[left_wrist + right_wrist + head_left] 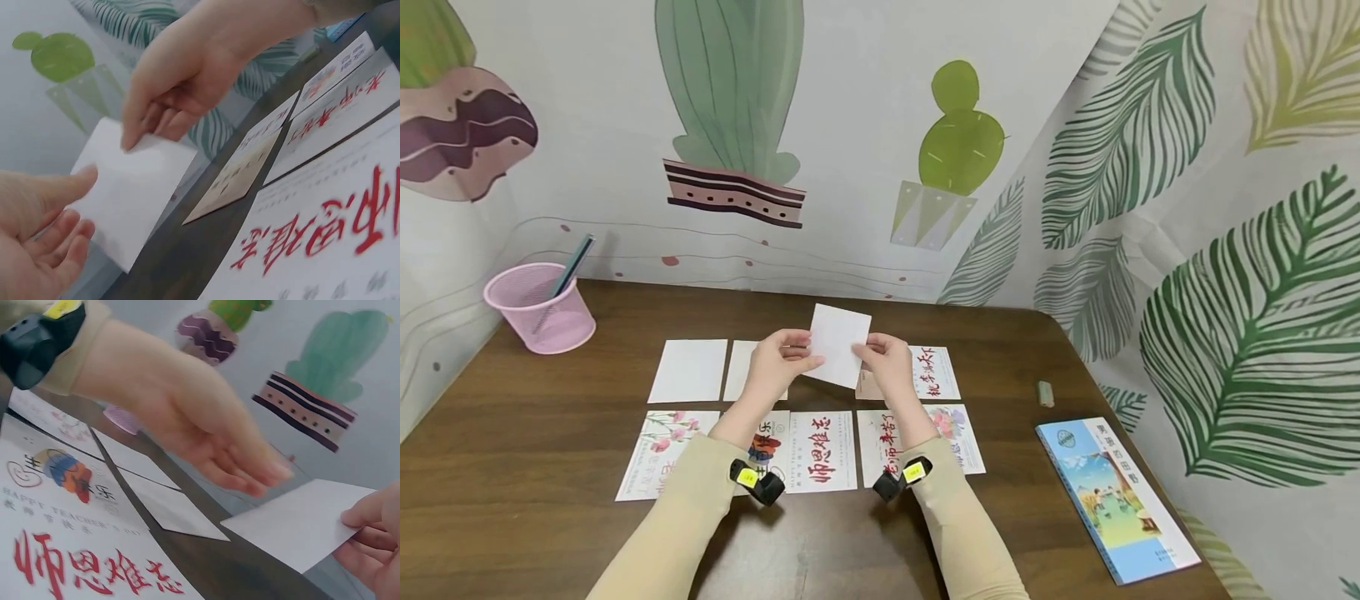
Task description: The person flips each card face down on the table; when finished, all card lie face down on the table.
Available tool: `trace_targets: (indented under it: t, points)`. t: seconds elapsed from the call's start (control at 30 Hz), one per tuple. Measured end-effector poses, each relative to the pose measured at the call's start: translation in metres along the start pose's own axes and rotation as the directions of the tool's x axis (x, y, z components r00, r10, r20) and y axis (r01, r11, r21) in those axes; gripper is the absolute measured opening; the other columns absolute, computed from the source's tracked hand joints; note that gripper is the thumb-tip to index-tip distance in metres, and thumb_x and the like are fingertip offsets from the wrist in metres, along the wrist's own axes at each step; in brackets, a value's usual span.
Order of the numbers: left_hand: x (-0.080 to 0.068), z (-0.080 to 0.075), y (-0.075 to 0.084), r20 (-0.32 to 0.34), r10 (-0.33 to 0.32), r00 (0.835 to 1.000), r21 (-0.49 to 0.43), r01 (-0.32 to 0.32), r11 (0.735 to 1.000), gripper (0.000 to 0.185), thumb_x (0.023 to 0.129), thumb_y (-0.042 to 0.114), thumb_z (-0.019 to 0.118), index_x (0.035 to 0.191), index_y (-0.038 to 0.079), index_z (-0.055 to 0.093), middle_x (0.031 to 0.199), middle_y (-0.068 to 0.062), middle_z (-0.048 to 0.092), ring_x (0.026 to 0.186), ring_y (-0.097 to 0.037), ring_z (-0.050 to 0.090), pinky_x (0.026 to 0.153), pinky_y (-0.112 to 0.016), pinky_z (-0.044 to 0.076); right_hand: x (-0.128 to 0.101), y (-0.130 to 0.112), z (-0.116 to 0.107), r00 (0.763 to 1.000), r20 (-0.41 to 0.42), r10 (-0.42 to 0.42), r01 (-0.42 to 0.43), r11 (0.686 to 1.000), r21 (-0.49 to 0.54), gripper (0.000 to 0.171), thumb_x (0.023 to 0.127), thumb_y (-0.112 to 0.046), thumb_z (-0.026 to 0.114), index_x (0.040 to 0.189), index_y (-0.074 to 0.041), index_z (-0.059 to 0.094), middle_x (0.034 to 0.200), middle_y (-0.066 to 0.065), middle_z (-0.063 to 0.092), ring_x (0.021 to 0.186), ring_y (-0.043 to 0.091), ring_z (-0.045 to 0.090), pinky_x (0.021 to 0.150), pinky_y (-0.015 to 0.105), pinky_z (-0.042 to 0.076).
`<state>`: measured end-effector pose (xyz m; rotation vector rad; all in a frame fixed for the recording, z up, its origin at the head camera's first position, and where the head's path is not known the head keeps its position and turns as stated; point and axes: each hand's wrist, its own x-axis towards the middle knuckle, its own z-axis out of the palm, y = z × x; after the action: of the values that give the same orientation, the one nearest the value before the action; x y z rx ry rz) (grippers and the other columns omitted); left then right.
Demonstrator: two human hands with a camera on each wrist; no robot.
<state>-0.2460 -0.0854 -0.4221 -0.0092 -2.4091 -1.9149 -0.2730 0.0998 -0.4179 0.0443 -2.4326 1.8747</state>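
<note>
Between thumb and fingers, my right hand [889, 363] pinches the right edge of a square white card [837, 343], raised and tilted over the table with a blank side showing. My left hand [772, 364] is at the card's left edge, thumb and fingers extended; in the right wrist view its fingertips [275, 472] stand a little apart from the card. Below are two rows of cards. The far row has blank white cards [688, 372] at left and a red-lettered card [936, 372] at right. Printed greeting cards, including one with red characters [823, 451], form the near row, partly hidden by my arms.
A pink mesh pen cup [542, 308] with pens stands at the back left. On the right lie a small eraser-like block [1045, 394] and a blue illustrated book [1116, 500]. A patterned wall covering [850, 208] rises behind the brown table [512, 467].
</note>
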Motion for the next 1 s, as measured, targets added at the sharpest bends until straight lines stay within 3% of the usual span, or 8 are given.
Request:
trace_targets:
  t: [0.17,0.27,0.43,0.7,1.0]
  points:
    - [0.003,-0.011,-0.009,0.001,-0.067,0.998,0.015,0.067,0.998,0.052,0.089,0.016,0.072,0.135,-0.001,0.053,0.129,-0.021,0.061,0.12,-0.035,0.058,0.103,-0.045,0.047,0.005,0.008,-0.007,0.994,0.057,0.09,-0.095,0.993,0.075,0.023,0.09,-0.007,0.068,0.107,0.009,0.068,0.092,0.017,0.072,0.071,0.007,0.066,0.077,0.031,0.059]
    - [0.005,-0.013,-0.012,0.048,-0.105,0.993,0.027,0.103,0.994,0.052,0.091,0.018,0.069,0.137,0.0,0.052,0.131,-0.021,0.06,0.121,-0.035,0.057,0.105,-0.046,0.044,0.006,0.01,-0.007,0.988,0.105,0.111,-0.119,0.991,0.066,0.023,0.09,-0.006,0.068,0.106,0.01,0.067,0.088,0.011,0.072,0.071,0.006,0.065,0.076,0.031,0.059]
    - [0.006,-0.013,-0.013,0.091,-0.113,0.989,0.093,0.105,0.99,0.05,0.093,0.021,0.067,0.135,-0.002,0.053,0.129,-0.022,0.061,0.117,-0.034,0.058,0.102,-0.046,0.047,0.007,0.013,-0.005,0.981,0.152,0.119,-0.125,0.992,0.029,0.021,0.089,-0.005,0.068,0.104,0.011,0.067,0.083,0.005,0.071,0.071,0.005,0.062,0.075,0.03,0.059]
    - [0.006,-0.01,-0.018,0.068,-0.14,0.988,0.132,0.13,0.983,0.046,0.09,0.011,0.068,0.131,-0.004,0.055,0.123,-0.023,0.063,0.11,-0.033,0.059,0.093,-0.041,0.052,0.008,0.02,-0.002,0.981,0.162,0.106,-0.097,0.993,-0.06,0.026,0.088,-0.009,0.071,0.107,0.009,0.069,0.1,0.02,0.072,0.081,0.013,0.067,0.078,0.032,0.059]
    - [0.005,-0.012,-0.02,0.008,-0.149,0.989,0.215,0.144,0.966,0.04,0.089,0.012,0.071,0.125,-0.003,0.061,0.117,-0.021,0.067,0.11,-0.035,0.061,0.09,-0.043,0.053,0.011,0.022,0.001,0.987,0.128,0.094,-0.066,0.976,-0.206,0.027,0.084,-0.008,0.075,0.106,0.006,0.069,0.102,0.021,0.071,0.089,0.027,0.071,0.074,0.029,0.06]
